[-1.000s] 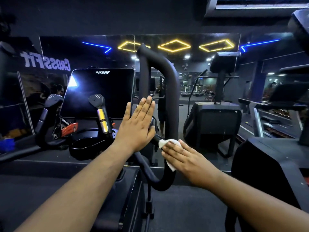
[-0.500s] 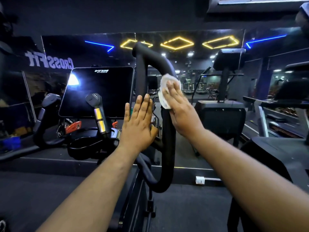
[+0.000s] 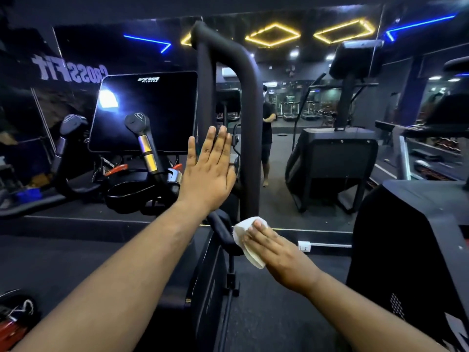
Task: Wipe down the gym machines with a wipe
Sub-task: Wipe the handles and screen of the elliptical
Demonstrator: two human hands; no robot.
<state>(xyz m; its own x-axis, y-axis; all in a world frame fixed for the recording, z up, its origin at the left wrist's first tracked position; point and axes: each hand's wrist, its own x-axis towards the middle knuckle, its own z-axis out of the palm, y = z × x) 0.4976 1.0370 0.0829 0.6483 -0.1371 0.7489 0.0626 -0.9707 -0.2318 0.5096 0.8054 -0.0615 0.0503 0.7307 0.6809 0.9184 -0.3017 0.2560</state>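
We have one wipe (image 3: 247, 241), white and folded, pressed under our right hand (image 3: 281, 252) against the bottom of the black loop handle (image 3: 250, 102), where the padded bar curves back toward the machine. The fingers (image 3: 258, 233) of that hand lie straight and flat over the wipe, pressing rather than gripping it. Our left hand (image 3: 209, 171) is raised flat with fingers straight and together, holding nothing; the palm faces the inner upright of the same loop, though we cannot tell if it touches. We count one dark screen (image 3: 147, 110) to the left of the loop, with a bright glare spot on it, and two short grips in front of it: one with gold bands (image 3: 143, 138) and one farther left (image 3: 67, 138). Behind runs a mirror (image 3: 291, 148) showing a standing person, two full yellow diamond lights (image 3: 272, 34) and two blue light strips (image 3: 149, 41). One stair machine (image 3: 335, 158) stands to the right, and the dark corner of another machine (image 3: 411, 245) sits nearest on the right.
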